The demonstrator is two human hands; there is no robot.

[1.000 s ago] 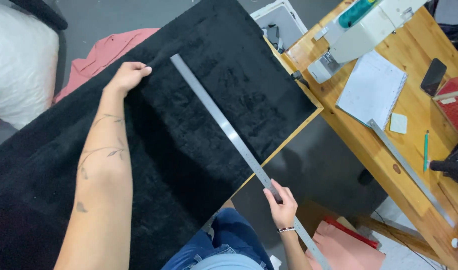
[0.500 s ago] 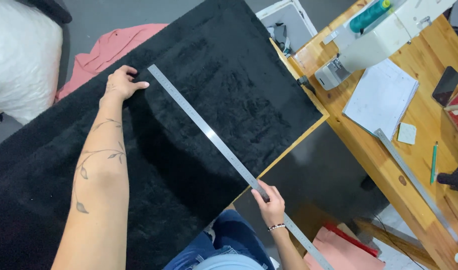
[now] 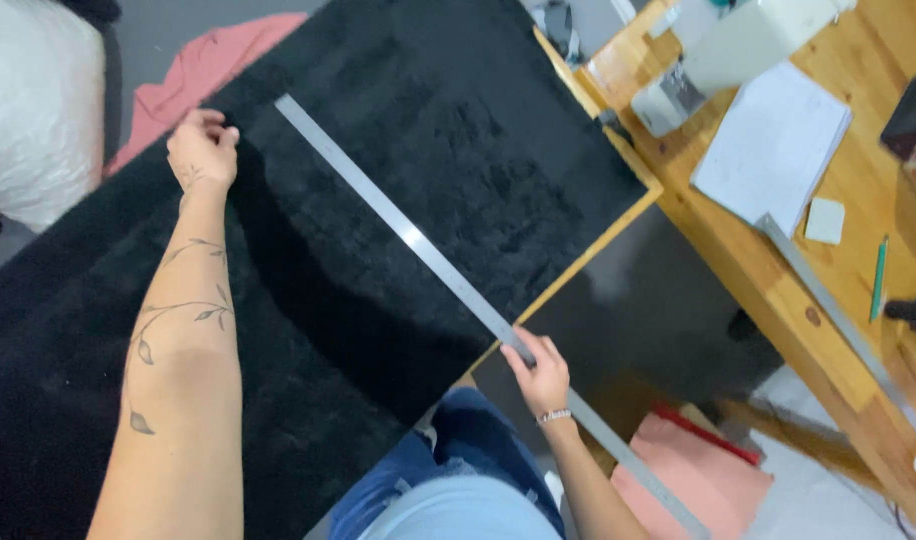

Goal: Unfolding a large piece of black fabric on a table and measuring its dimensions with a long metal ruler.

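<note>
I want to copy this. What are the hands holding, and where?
The right hand grips the long flat silver metal ruler partway along its near stretch. The left hand presses on the black fuzzy fabric.

Even, fairly bright indoor light falls from above. The left forearm (image 3: 183, 370) casts a soft, broad shadow to its right on the black plush fabric (image 3: 398, 170), whose pile swallows most detail. A small glare spot shines midway along the long steel ruler (image 3: 418, 245). Focus is slightly soft throughout, with mild wide-angle stretching at the edges.
</note>
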